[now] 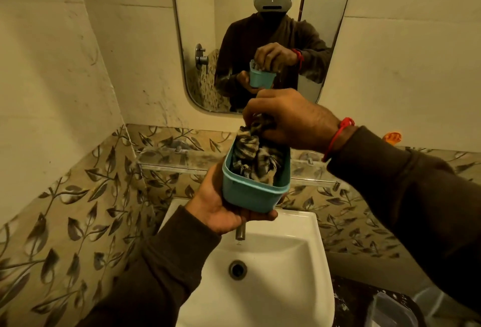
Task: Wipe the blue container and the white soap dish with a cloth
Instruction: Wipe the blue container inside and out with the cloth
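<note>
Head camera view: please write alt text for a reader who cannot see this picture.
Over a white sink, the left hand holds a blue container from below while the right hand grips a checked cloth pushed down inside it. A mirror on the wall behind reflects the person, and a clear shelf runs below it.
</note>
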